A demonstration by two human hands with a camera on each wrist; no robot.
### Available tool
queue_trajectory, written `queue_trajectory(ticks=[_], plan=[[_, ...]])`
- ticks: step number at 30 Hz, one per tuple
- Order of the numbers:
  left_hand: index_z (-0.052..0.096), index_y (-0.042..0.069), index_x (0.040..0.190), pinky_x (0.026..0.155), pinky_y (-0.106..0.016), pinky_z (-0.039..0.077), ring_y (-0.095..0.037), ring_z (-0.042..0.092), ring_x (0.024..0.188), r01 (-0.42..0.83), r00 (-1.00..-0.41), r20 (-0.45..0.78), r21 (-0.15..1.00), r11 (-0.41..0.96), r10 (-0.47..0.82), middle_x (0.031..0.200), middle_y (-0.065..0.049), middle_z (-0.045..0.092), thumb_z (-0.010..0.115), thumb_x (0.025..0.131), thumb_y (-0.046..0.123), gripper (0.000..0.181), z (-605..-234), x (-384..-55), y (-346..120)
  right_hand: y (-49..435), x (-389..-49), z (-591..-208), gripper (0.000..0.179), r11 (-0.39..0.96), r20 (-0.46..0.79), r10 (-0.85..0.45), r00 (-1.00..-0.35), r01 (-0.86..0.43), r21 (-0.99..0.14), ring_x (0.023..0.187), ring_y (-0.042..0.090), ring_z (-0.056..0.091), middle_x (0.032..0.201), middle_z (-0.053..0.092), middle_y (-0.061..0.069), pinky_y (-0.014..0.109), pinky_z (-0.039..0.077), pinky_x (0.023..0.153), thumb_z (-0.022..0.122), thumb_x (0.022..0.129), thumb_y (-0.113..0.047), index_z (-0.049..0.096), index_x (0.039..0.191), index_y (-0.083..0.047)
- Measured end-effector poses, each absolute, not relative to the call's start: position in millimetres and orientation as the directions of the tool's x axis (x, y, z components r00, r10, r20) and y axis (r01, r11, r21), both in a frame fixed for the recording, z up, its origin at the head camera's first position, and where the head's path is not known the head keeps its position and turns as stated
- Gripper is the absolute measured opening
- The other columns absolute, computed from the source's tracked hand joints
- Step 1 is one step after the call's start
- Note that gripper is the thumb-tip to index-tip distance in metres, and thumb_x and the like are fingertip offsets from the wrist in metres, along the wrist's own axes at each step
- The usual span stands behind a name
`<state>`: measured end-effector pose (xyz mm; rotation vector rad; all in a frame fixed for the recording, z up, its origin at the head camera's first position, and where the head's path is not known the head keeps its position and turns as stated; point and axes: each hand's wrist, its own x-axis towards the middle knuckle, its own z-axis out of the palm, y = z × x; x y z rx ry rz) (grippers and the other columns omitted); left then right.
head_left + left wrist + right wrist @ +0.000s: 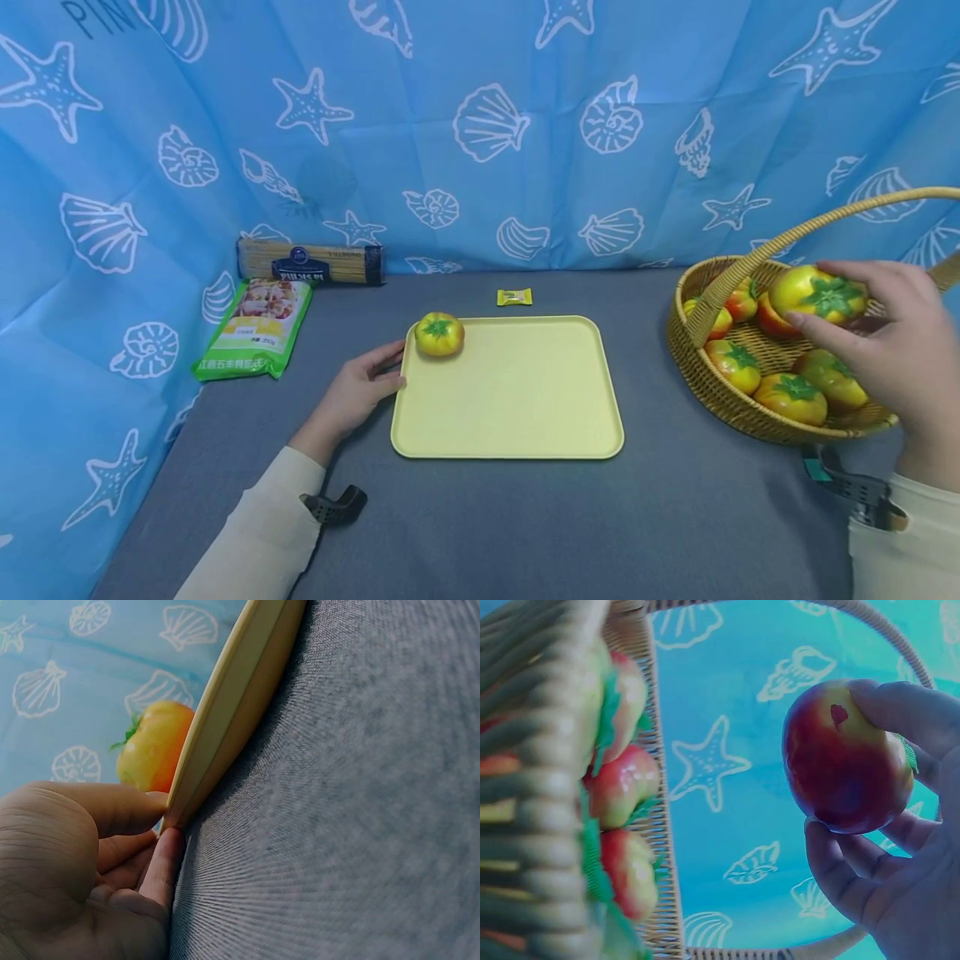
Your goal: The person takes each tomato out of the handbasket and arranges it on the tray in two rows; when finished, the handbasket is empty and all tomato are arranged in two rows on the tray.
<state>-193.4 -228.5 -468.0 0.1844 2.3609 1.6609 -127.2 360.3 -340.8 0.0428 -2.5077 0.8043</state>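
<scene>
My right hand (900, 325) grips a yellow-and-red tomato (817, 294) with a green leafy top, held over the wicker basket (693, 367). In the right wrist view that tomato (847, 757) sits between thumb and fingers, apart from the basket wall. Several similar tomatoes (791, 398) lie inside the basket. My left hand (360, 392) pinches the left rim of a pale yellow tray (517, 392); the left wrist view has the thumb and fingers at the rim (214, 742). One tomato (439, 334) rests in the tray's far left corner.
A pack of spaghetti (311, 262) lies at the back left, with a green food bag (255, 327) in front of it. Behind the tray is a small yellow packet (514, 297). The basket's tall handle (817, 221) arches above its contents. A blue patterned curtain (420, 125) hangs behind.
</scene>
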Motion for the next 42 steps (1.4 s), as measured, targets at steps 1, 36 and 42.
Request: queue_trajectory(ticks=[1,36,42], plan=[[0.044,0.003,0.166,0.114,-0.041,0.049,-0.033,0.057,0.141,-0.038,-0.961,-0.128,0.939,0.343,0.244,0.162,-0.019,0.051,0.071,0.105,0.008,0.066,-468.2,-193.5,-228.5,359.3,-125.9,-339.2,0.059,0.822,0.48,0.118,-0.869,-0.185,-0.538,0.116,-0.012,0.026,0.142,0.048,0.025,-0.005,0.03,0.076,0.08,0.093,0.01,0.059,0.147,0.012],[0.045,0.006,0.166,0.116,-0.043,0.047,-0.031,0.055,0.144,-0.052,-0.963,-0.141,0.932,0.359,0.228,0.163,-0.016,0.051,0.072,0.105,0.01,0.067,-465.7,-193.0,-227.4,330.1,-95.3,-306.1,0.055,0.724,0.633,0.033,-0.774,-0.418,-0.549,0.132,0.002,0.044,0.148,0.043,-0.022,0.004,0.041,0.094,0.076,0.101,0.001,0.06,0.154,-0.002],[0.045,0.005,0.166,0.117,-0.044,0.046,-0.032,0.054,0.144,-0.056,-0.962,-0.146,0.933,0.355,0.231,0.163,-0.017,0.051,0.071,0.105,0.009,0.066,-465.3,-193.3,-227.1,321.1,-94.8,-303.0,0.052,0.689,0.657,-0.031,-0.753,-0.492,-0.532,0.134,0.008,0.045,0.15,0.046,-0.017,0.002,0.043,0.091,0.077,0.101,-0.01,0.063,0.148,0.005]])
